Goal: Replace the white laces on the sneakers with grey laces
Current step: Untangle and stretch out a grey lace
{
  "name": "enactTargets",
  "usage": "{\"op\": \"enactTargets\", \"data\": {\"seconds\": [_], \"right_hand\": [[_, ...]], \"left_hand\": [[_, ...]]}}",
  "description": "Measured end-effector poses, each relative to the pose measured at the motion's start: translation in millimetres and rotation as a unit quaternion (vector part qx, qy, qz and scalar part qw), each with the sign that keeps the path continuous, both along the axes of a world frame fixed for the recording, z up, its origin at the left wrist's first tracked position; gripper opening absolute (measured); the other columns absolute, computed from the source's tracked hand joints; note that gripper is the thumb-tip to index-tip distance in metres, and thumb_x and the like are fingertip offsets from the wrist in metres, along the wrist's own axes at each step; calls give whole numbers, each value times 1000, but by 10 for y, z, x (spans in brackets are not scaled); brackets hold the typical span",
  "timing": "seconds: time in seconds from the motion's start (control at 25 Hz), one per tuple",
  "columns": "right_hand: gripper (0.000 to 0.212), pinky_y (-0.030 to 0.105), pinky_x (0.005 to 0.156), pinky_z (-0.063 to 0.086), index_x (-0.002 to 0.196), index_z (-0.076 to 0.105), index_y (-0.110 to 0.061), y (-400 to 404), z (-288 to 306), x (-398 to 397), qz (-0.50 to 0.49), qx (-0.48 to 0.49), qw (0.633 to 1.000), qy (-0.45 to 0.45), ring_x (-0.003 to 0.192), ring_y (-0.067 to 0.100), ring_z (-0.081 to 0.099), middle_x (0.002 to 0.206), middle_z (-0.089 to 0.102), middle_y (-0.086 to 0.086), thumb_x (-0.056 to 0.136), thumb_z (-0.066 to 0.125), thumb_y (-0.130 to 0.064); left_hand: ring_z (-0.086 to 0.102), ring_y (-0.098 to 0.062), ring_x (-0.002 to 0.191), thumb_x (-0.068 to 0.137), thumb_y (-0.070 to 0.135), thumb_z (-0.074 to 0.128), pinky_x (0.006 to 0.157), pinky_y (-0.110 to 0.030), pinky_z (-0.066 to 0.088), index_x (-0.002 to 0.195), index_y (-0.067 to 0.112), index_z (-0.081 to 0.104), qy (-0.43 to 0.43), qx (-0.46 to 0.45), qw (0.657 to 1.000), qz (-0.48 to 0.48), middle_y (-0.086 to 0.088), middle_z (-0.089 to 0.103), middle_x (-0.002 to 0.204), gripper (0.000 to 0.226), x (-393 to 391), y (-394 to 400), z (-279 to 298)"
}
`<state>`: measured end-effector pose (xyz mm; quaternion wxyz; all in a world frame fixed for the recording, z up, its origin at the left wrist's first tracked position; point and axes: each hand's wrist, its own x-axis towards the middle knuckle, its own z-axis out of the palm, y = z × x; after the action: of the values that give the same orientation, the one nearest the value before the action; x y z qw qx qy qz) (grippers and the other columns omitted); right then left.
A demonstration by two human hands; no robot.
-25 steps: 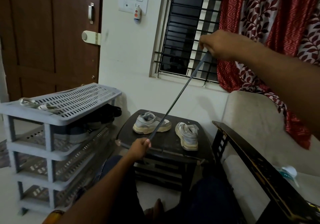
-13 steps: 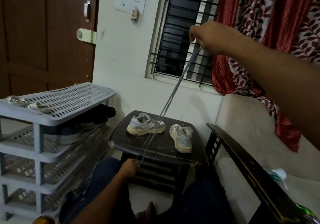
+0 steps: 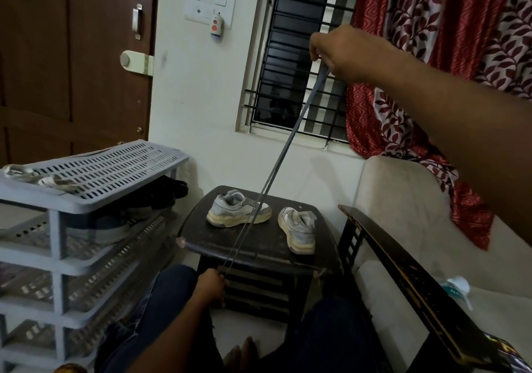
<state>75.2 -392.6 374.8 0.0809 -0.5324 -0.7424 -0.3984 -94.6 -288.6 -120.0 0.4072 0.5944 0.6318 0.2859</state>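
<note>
In the head view, the raised right hand (image 3: 342, 52) and the low left hand (image 3: 211, 286) each pinch an end of the long flat grey lace (image 3: 290, 139), stretched tight above the two worn white-grey sneakers (image 3: 239, 210) standing on the small dark wooden bench (image 3: 259, 251).
</note>
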Motion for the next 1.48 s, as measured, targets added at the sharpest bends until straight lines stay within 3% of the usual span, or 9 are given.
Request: {"op": "enactTargets", "data": {"seconds": [0.2, 0.36, 0.56, 0.64, 0.72, 0.84, 1.08, 1.2, 1.48], "right_hand": [[17, 45, 65, 50, 109, 50, -13, -26, 57, 32, 6, 20, 1000, 6, 74, 30, 54, 88, 52, 10, 100, 35, -15], [19, 42, 61, 49, 106, 53, -14, 10, 1, 24, 30, -8, 998, 50, 65, 22, 51, 79, 51, 3, 101, 35, -16], [26, 29, 71, 39, 107, 61, -15, 139, -321, -56, 44, -130, 975, 177, 77, 16, 50, 92, 54, -1, 104, 35, -21], [25, 28, 59, 39, 103, 59, -15, 255, -527, -24, 50, -203, 925, 318, 58, 13, 41, 70, 44, -2, 103, 35, -21], [19, 25, 49, 27, 101, 53, -14, 378, -771, 3, 53, -289, 834, 468, 51, 11, 26, 61, 28, -3, 97, 35, -19], [19, 24, 48, 22, 100, 51, -14, 522, -1152, 41, 49, -352, 756, 549, 49, 11, 23, 59, 24, -4, 94, 34, -16], [25, 26, 50, 31, 98, 52, -16, 957, -2141, 225, 25, -330, 782, 529, 54, 14, 37, 67, 44, 2, 90, 31, -3], [27, 29, 59, 37, 97, 53, -24, 1205, -2802, 376, 4, -302, 804, 512, 63, 19, 47, 79, 53, 6, 91, 33, -6], [33, 28, 54, 35, 95, 49, -33, 1574, -4009, 541, 111, -183, 701, 680, 55, 10, 43, 70, 49, 0, 93, 40, -1]], "left_hand": [[70, -35, 86, 95, 10, 49, 70, -40, 60, 79, 10, 55, 48, 22, 999, -7, -11, 63, 82, 17, -29, -104, 38], [67, -23, 72, 99, 11, 50, 48, -24, 52, 95, 4, 63, 31, 23, 998, -44, -13, 64, 92, 15, -26, -157, 34], [68, -24, 72, 96, 3, 51, 64, -35, 61, 92, 9, 62, -19, 41, 999, -28, -12, 66, 88, 14, -38, -210, 88], [67, -19, 81, 93, 0, 50, 73, -32, 58, 95, 17, 59, -4, 70, 997, -43, -5, 66, 92, 20, -64, -247, 151], [63, -19, 92, 89, -1, 51, 80, -31, 54, 102, 21, 55, 10, 102, 994, -45, -1, 64, 99, 26, -69, -313, 266], [60, -17, 95, 89, -2, 54, 77, -25, 51, 126, 16, 54, -33, 154, 987, -39, -4, 63, 111, 41, -4, -298, 526], [64, -25, 102, 91, 13, 61, 89, -35, 51, 129, 9, 55, -27, 227, 973, -19, -11, 69, 103, 39, 224, 327, 1036], [59, -26, 114, 90, 20, 67, 95, -36, 48, 135, 8, 51, 37, 226, 973, -36, -12, 64, 121, 49, 360, 705, 1009], [51, -32, 126, 85, 25, 72, 105, -44, 43, 141, 4, 43, 109, 192, 974, -45, -17, 54, 136, 67, 624, 1662, 683]]}}
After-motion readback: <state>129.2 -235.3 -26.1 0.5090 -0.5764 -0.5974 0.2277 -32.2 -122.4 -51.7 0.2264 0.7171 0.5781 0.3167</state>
